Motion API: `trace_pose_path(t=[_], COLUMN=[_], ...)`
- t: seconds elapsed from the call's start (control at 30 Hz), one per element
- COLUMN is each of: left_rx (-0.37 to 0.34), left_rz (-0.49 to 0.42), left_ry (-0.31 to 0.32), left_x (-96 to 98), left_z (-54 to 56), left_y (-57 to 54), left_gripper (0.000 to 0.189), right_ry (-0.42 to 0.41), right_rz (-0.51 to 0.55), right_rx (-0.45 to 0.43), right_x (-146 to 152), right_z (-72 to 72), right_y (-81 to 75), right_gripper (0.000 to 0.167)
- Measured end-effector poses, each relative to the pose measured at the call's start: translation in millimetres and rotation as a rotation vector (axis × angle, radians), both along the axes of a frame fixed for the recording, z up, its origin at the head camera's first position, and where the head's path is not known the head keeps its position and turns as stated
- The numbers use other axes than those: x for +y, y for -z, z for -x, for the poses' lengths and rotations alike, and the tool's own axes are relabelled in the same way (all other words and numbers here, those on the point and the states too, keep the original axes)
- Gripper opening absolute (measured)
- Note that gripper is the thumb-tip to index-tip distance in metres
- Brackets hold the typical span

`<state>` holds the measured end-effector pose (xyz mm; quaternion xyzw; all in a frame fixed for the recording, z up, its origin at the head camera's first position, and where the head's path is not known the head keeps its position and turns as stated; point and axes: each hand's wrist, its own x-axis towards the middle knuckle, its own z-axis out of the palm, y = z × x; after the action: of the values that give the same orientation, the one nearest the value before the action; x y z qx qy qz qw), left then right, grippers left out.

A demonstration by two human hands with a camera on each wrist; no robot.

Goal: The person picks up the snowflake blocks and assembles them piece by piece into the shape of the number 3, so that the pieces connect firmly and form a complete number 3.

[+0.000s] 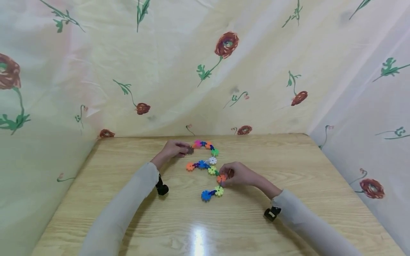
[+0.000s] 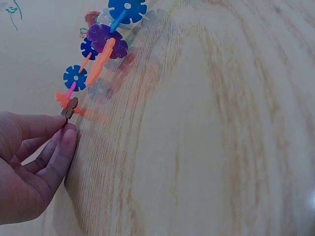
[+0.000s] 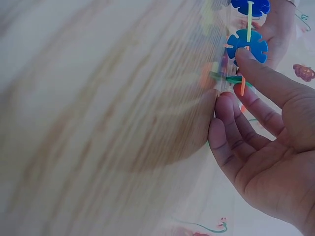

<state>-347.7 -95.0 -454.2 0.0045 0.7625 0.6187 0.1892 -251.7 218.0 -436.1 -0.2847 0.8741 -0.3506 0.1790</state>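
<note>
Slotted flower-shaped plastic discs are linked into a chain (image 1: 212, 160) that curves like a figure 3 on the table. At its far left end, my left hand (image 1: 174, 149) pinches a brown disc (image 2: 70, 108) between thumb and fingertips. Lower down on the right side, my right hand (image 1: 238, 174) holds the chain by the orange disc (image 1: 221, 178). In the right wrist view, thumb and forefinger meet at a blue disc (image 3: 247, 45) and an orange one seen edge-on, with the other fingers curled near the tabletop. A blue disc (image 1: 206, 195) forms the near end.
The wooden table (image 1: 160, 227) reaches back to a flower-printed cloth (image 1: 179, 71) hung behind it and along both sides. A black wrist camera (image 1: 162, 187) is strapped to the left arm and another (image 1: 272, 212) to the right. Light glares on the near tabletop.
</note>
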Motion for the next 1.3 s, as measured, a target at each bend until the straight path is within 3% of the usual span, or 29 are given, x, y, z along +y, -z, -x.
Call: trace_pose_path(t=[0.6,0.93,1.3], left_rx=[0.024,-0.009,-0.009], left_rz=[0.008,0.014,0.014], left_ry=[-0.009,-0.028,-0.008], left_x=[-10.0,-9.4,-20.8], left_z=[-1.6,1.1,0.8], left_y=[3.3,-1.7,-2.1], left_gripper=[0.029,0.032,0.037], right_ry=[-0.027,-0.037,-0.091], right_rz=[0.015,-0.008,-0.041], right_rx=[-0.001,-0.028,-0.043], right_x=[-5.0,-0.5,5.6], right_z=[5.0,8.0,16.5], right_y=[6.2,1.5,-3.7], right_gripper=[0.035,0.041,0.047])
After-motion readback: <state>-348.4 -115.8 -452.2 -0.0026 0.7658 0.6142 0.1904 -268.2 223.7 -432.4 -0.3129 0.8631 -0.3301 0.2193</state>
